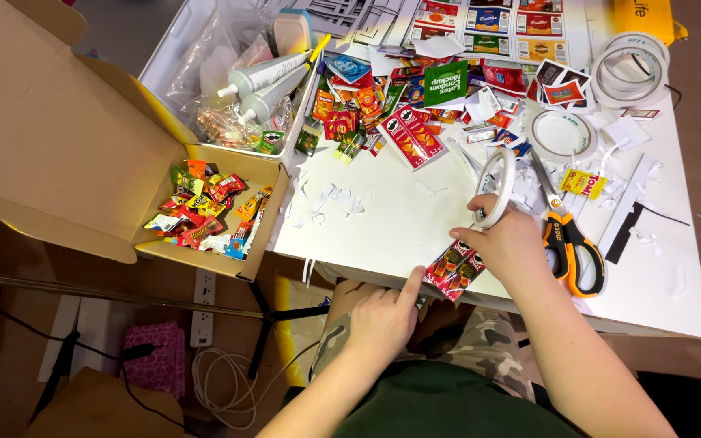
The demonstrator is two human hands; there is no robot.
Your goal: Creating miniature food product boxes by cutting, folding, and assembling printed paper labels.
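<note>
1. We see the white table (383,235) strewn with paper scraps, and an open cardboard box (204,212) of small packets at its left edge.
2. At the near edge our right hand (506,243) grips a tape roll (495,188) and pins a red cutout (453,269).
3. Our left hand (383,318), holding nothing, fingertips that cutout; it overhangs and could slip off.

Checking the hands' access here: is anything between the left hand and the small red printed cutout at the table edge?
Nothing visible: the left hand has its forefinger on the red cutout, which the right hand also grips along with a tape roll.
</note>
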